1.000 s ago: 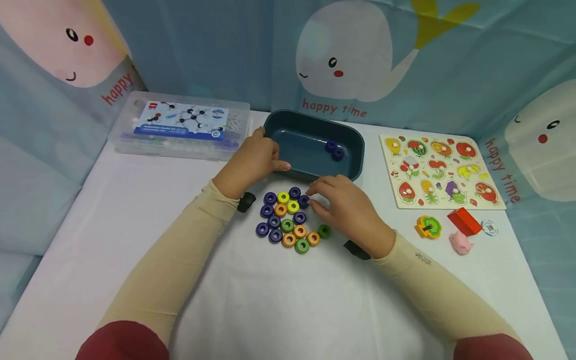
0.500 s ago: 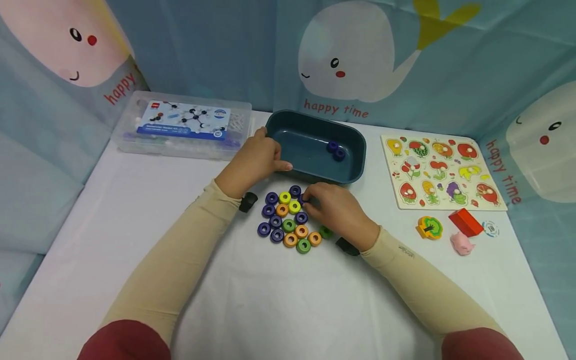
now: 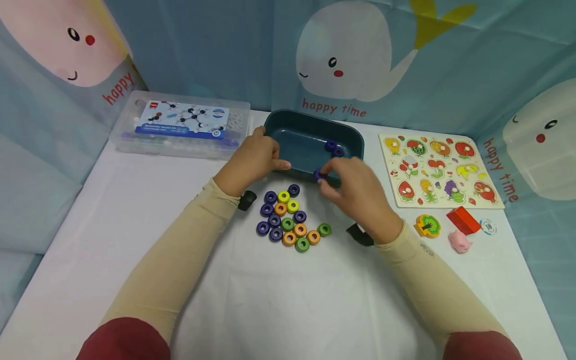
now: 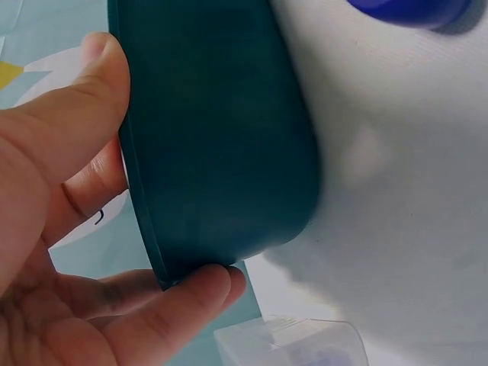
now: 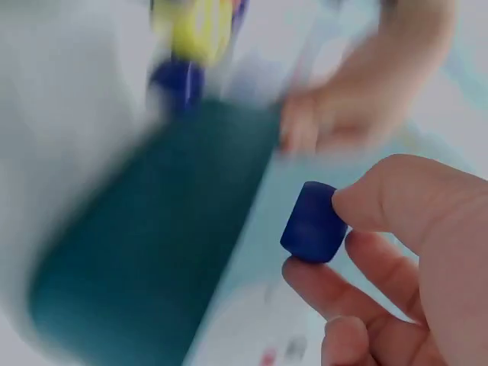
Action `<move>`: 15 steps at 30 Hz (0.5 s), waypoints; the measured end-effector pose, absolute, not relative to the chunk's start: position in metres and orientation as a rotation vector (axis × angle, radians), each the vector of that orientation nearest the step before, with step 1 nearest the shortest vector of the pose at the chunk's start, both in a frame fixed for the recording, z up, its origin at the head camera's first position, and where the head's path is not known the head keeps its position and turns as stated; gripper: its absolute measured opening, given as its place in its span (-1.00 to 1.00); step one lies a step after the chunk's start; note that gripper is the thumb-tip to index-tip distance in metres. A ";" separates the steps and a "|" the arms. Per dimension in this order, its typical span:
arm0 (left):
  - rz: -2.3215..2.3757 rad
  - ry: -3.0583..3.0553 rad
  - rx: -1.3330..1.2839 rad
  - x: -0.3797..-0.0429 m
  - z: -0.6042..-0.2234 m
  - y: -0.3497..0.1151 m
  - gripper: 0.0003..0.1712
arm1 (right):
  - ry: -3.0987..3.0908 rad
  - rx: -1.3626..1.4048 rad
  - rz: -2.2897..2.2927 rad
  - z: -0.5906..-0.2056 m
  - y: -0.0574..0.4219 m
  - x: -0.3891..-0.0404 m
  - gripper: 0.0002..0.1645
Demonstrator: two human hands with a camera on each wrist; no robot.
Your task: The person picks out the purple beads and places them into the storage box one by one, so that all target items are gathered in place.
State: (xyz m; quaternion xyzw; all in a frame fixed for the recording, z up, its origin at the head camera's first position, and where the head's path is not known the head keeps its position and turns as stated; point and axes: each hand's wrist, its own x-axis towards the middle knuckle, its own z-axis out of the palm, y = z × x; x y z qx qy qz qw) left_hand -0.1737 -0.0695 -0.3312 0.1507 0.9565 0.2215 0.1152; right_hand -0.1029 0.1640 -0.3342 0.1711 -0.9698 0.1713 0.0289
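My right hand (image 3: 355,187) pinches a dark blue ring-shaped bead (image 5: 314,223) between thumb and fingers, at the near rim of the dark teal basin (image 3: 297,150). Two beads (image 3: 334,148) of the same blue lie inside the basin on its right side. My left hand (image 3: 254,162) grips the basin's left end, thumb on the near rim and fingers round the corner, as the left wrist view shows. In front of the basin, a loose cluster of blue, yellow, orange and green ring beads (image 3: 287,224) lies on the white cloth.
A clear plastic case (image 3: 180,122) with a molecule-model label stands left of the basin. To the right lie a fruit peg puzzle board (image 3: 443,170), a tree-shaped toy (image 3: 428,226), a red block (image 3: 464,221), a pink pig (image 3: 460,241) and a small round white disc (image 3: 488,227).
My right hand has picked the blue bead from the cluster's upper right edge and carried it up to the basin's near rim. My left hand stays on the basin.
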 end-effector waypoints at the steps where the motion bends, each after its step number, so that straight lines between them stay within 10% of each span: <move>1: 0.649 2.804 0.438 -0.174 -0.331 -0.069 -0.51 | -2.972 0.487 0.507 -0.332 0.171 -0.112 -0.73; 15: 0.644 2.791 0.421 -0.175 -0.330 -0.067 -0.52 | -3.198 0.261 0.231 -0.354 0.195 -0.171 -0.75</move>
